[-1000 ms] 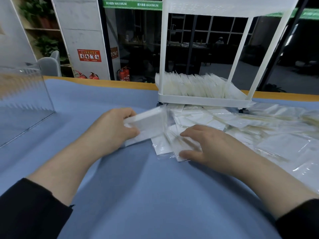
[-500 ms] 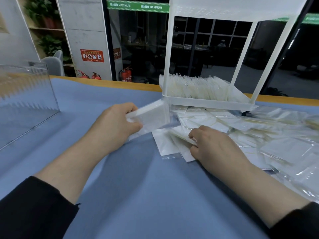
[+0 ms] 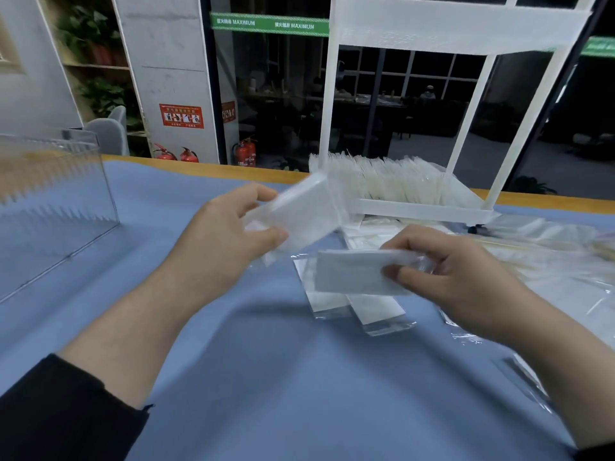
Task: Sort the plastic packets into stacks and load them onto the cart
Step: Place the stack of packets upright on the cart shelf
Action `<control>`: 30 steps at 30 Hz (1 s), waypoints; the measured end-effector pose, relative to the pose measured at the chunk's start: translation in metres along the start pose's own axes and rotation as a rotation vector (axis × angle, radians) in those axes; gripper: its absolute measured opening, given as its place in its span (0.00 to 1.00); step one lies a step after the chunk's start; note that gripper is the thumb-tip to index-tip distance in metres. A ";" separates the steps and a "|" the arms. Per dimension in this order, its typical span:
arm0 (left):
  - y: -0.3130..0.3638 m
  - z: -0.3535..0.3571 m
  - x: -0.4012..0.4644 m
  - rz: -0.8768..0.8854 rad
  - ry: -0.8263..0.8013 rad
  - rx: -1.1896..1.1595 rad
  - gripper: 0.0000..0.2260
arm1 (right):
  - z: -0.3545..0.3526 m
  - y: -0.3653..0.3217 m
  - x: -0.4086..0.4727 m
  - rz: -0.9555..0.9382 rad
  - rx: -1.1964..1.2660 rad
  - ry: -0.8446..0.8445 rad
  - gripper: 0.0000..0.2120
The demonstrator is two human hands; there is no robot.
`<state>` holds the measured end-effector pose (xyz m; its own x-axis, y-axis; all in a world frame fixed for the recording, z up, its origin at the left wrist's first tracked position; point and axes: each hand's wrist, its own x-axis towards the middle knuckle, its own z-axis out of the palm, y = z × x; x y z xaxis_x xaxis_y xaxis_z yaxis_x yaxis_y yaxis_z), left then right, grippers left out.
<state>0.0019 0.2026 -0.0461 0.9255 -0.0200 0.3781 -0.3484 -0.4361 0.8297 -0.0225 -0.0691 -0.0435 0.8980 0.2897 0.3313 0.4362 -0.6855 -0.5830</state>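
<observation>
My left hand point(image 3: 219, 241) grips a stack of white plastic packets point(image 3: 303, 211), lifted and tilted above the blue table. My right hand point(image 3: 456, 274) holds another white packet point(image 3: 349, 272) pinched at its right end, just above the cloth. Two more packets point(image 3: 376, 312) lie flat under it. A spread of loose clear packets point(image 3: 549, 267) covers the table to the right. The white cart point(image 3: 422, 209) stands behind, its lower shelf lined with a row of upright packets point(image 3: 389, 179).
A clear acrylic box point(image 3: 56, 194) stands at the left on the blue table cover point(image 3: 266, 377). The table's wooden far edge point(image 3: 213, 169) runs behind. Stray clear wrappers point(image 3: 525, 377) lie near my right forearm.
My left hand has raised its stack off the table. My right hand has picked one packet from the pile and lifted it toward the stack.
</observation>
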 end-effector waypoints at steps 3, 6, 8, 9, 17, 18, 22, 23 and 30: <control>0.004 0.011 -0.008 0.030 -0.186 0.044 0.14 | 0.028 0.008 0.007 0.012 0.110 0.125 0.13; 0.002 0.026 -0.014 0.000 -0.324 0.106 0.13 | 0.047 0.016 0.011 0.080 0.285 0.131 0.34; 0.000 0.032 -0.015 0.000 -0.349 0.103 0.07 | 0.050 0.021 0.012 0.088 0.306 0.095 0.44; 0.000 0.033 -0.015 -0.002 -0.360 0.103 0.07 | 0.050 0.023 0.013 0.084 0.291 0.077 0.45; -0.006 0.031 -0.013 0.065 -0.274 0.174 0.17 | 0.038 0.016 0.009 -0.017 0.211 0.106 0.28; -0.007 0.028 -0.013 0.069 -0.274 0.180 0.17 | 0.036 0.016 0.009 -0.015 0.208 0.074 0.29; -0.013 0.034 -0.013 0.047 -0.327 0.201 0.21 | 0.036 0.026 0.008 0.018 0.124 -0.001 0.34; -0.014 0.036 -0.012 0.041 -0.318 0.183 0.23 | 0.038 0.026 0.009 0.014 0.098 -0.018 0.33; -0.013 0.032 -0.007 0.070 -0.199 -0.043 0.22 | 0.038 0.020 0.011 -0.030 0.154 0.097 0.18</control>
<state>0.0044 0.1800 -0.0729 0.9082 -0.2283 0.3506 -0.4152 -0.3884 0.8226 -0.0014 -0.0544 -0.0796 0.8779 0.2373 0.4160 0.4730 -0.5652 -0.6759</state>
